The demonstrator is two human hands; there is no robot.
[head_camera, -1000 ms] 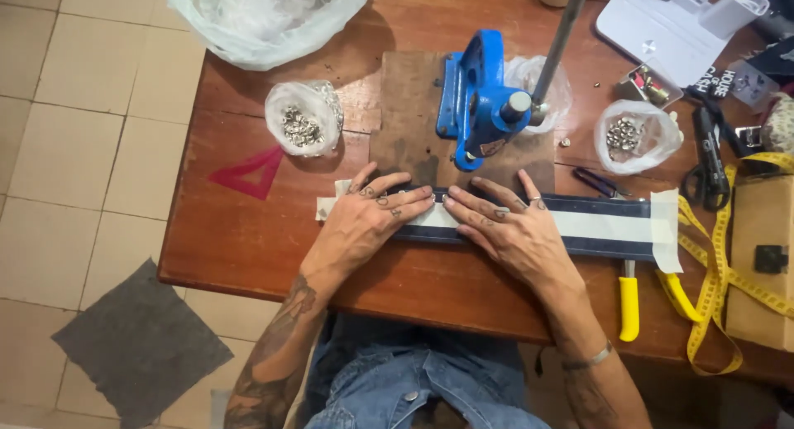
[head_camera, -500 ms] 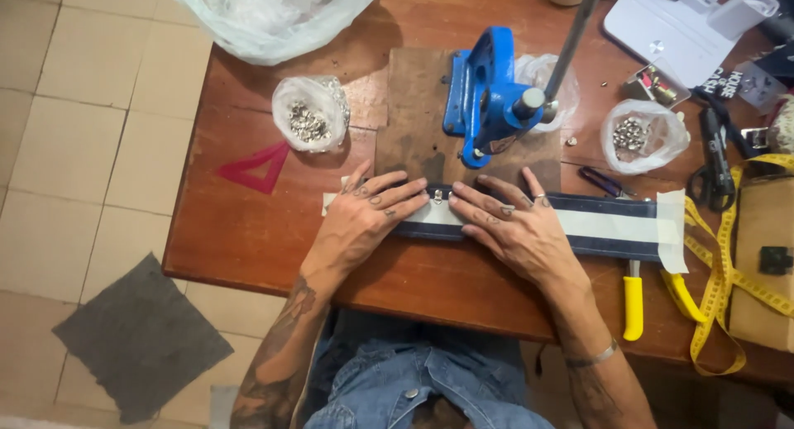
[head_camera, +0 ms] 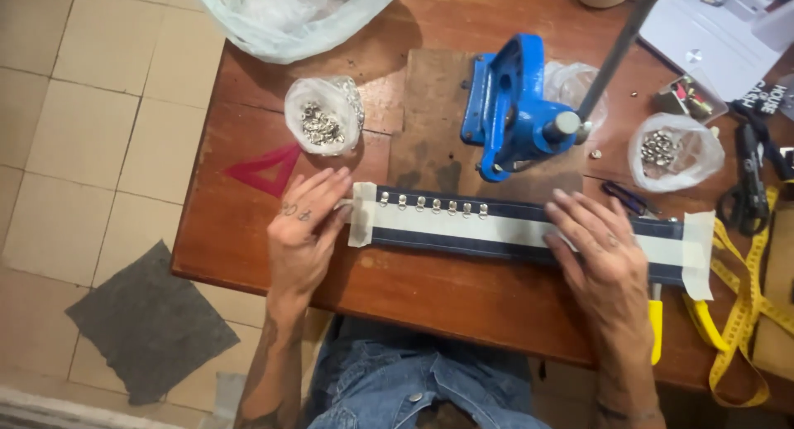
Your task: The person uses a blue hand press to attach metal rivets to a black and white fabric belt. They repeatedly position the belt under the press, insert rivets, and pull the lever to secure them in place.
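Hands flat, open, left hand [head_camera: 304, 231] and right hand [head_camera: 602, 255] on strap [head_camera: 496, 227] ends (far end cut off)

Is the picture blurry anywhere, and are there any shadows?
Head view: the dark blue strip with white tape and the blue metal hand press look sharp; the left hand and right hand look slightly soft; soft shadows fall on the reddish wooden table; no strong glare.
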